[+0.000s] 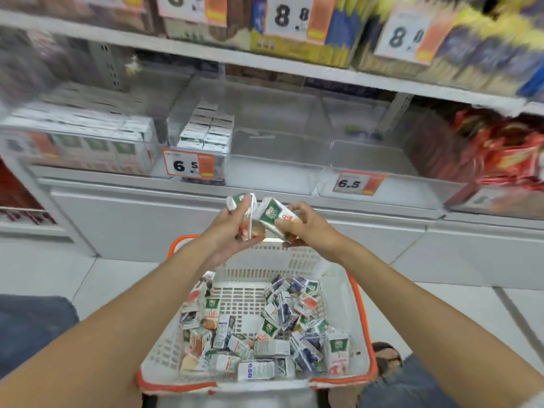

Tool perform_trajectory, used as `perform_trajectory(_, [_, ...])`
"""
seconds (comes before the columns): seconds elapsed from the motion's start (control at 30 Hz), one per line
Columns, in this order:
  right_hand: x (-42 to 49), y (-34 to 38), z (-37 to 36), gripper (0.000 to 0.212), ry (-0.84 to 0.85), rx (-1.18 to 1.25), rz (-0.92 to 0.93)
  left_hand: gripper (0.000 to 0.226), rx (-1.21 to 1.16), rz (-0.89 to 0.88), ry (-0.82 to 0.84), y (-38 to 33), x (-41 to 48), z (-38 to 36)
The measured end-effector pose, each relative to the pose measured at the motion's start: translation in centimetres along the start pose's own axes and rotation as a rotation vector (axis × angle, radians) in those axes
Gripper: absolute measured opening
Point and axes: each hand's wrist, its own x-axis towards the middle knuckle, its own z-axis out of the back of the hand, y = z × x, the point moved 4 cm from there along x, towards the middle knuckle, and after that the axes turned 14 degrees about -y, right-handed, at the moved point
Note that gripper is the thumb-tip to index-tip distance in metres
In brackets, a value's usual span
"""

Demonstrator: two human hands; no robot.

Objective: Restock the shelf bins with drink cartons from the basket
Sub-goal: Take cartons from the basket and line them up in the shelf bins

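Curling fingers round cartons [272, 212] above the basket [362, 319], left hand [232, 234] and right hand [310, 226] should square them upright before loading the bin [279, 156] beyond.

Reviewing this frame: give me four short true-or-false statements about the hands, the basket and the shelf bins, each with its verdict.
1. Each hand holds a drink carton. True: the left hand grips one carton and the right hand grips a second carton.
2. The basket is empty. False: many loose cartons lie jumbled in it.
3. The basket's rim is blue. False: it is orange.
4. The clear bin behind the left 6.5 tag has stacked cartons in it. True: they sit at its left end.
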Motion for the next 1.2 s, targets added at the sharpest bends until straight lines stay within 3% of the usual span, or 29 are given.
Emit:
perform_trajectory(0.1, [-0.6,2.5,0.8,0.047,-0.125,0.144,-0.028,0.052,0.03,-0.062,0.081,-2.0,-1.9,-3.4])
perform_trajectory(0.23, [-1.6,5.9,2.6,0.032,-0.237,-0.31,0.189,0.049,0.096,-0.141,0.15,-3.7,-3.6,-7.1])
perform_trajectory(0.3, [-1.9,6.8,4.4,0.032,-0.188,-0.214,0.176,0.048,0.133,-0.134,0.268,-4.2,-3.9,-8.5])
perform_trajectory(0.37, [-2.1,7.8,6.5,0.067,-0.043,-0.007,0.135,0.057,0.241,-0.152,0.373,-4.4,-3.9,-9.9])
perform_trajectory(0.43, [-1.8,8.9,8.9,0.1,0.048,-0.047,0.156,0.07,0.386,-0.195,0.396,-4.8,-3.6,-11.8])
perform_trajectory(0.47, [-1.6,9.6,10.0,0.104,0.055,-0.113,0.178,0.076,0.441,-0.215,0.399,-5.1,-3.5,-12.9])
perform_trajectory(0.53, [-0.9,10.7,12.2,0.096,0.03,-0.218,0.2,0.09,0.489,-0.227,0.423,-5.9,-3.0,-15.2])
perform_trajectory(0.6, [0.1,11.4,14.2,0.069,0.025,-0.278,0.234,0.097,0.499,-0.231,0.457,-6.7,-2.2,-17.6])
perform_trajectory(0.7, [2.4,11.8,17.8,0.053,-0.107,-0.279,0.281,0.099,0.62,-0.467,0.372,-8.3,-0.6,-20.2])
perform_trajectory(0.8, [5.6,11.5,21.1,0.046,-0.359,-0.229,0.351,0.109,0.797,-0.816,0.086,-9.7,1.9,-19.6])
perform_trajectory(0.9, [9.0,11.0,22.3,0.061,-0.544,-0.252,0.398,0.127,1.135,-0.862,-0.026,-8.2,4.8,-18.5])
perform_trajectory(0.97, [11.2,10.4,21.1,0.071,-0.477,-0.347,0.397,0.131,1.277,-0.859,-0.063,-6.8,6.3,-18.5])
perform_trajectory(1.07, [13.9,8.5,17.6,0.08,-0.095,-0.501,0.195,0.125,1.286,-0.945,-0.187,-5.9,7.5,-18.7])
perform_trajectory(1.13, [14.6,7.3,16.1,0.062,0.2,-0.556,0.007,0.116,1.234,-0.941,-0.216,-5.7,8.1,-18.4])
perform_trajectory(1.2, [15.0,7.2,15.8,0.045,0.3,-0.517,-0.066,0.107,1.229,-0.976,-0.201,-5.4,8.2,-18.2])
